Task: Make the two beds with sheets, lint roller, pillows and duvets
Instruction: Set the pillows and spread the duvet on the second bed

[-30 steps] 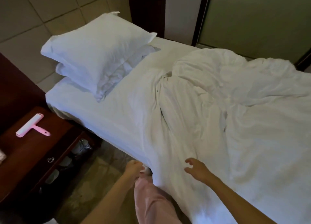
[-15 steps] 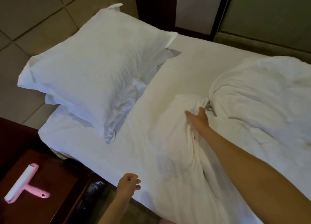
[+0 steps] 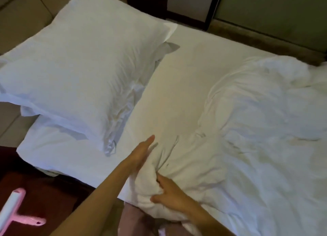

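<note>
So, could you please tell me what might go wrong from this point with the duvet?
The right hand grips only one bunched part of the crumpled white duvet, so a pull may spread it skewed and rumple the flat white bed sheet beneath.
The upper white pillow overhangs the lower pillow; a hard tug on the bedding could perhaps slide it off.
</note>
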{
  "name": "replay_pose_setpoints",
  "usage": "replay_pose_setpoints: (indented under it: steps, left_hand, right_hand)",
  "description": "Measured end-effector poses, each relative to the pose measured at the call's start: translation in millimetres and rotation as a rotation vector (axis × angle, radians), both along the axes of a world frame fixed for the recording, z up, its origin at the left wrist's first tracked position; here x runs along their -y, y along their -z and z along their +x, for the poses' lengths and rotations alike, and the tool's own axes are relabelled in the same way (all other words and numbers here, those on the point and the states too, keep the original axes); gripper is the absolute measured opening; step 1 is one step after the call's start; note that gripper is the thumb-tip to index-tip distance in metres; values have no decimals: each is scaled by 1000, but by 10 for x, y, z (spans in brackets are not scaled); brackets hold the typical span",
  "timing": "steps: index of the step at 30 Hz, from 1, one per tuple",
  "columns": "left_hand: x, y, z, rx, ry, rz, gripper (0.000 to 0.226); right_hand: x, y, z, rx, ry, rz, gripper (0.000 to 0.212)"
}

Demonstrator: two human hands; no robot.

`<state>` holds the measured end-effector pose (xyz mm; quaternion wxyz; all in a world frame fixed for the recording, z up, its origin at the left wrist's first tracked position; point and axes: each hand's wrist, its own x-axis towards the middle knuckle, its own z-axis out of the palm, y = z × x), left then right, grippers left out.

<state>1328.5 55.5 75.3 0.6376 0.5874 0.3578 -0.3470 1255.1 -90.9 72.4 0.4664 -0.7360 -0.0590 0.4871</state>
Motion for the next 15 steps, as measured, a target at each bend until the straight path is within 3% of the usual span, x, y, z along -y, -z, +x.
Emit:
replay_pose_setpoints:
  steps: [2, 4, 6, 7, 8, 9, 10, 12, 15]
  left_hand:
    - [72, 64, -57, -67, 348, 16, 84]
    - [70, 259, -195, -133, 544, 64, 72]
    - [79, 351, -290, -171, 507, 84, 58]
    - [46, 340, -280, -135, 464, 61, 47]
    - [18, 250, -250, -77, 412, 14, 38]
    - [-35, 138, -180, -26, 354, -29, 32]
    - [-110, -5, -74, 30, 279, -72, 29]
    - [-306, -402, 193, 196, 156, -94, 25]
    - [-541, -1113, 534, 599, 268, 22, 28]
  right_hand:
    - [-51, -76, -266, 1, -63, -37, 65]
    - [-95, -170, -391, 9, -87, -162, 65]
    - [-236, -269, -385, -19, -102, -145, 64]
    - [-297, -416, -332, -105, -243, 7, 68]
    - [-360, -421, -304, -150, -415, 158, 94]
    - [-307, -463, -206, -138, -492, 284, 75]
    - [-239, -556, -21, -130, -500, 206, 51]
    - [-34, -842, 470, -88, -52, -32, 22]
    - [110, -1307, 1143, 263, 536, -123, 16]
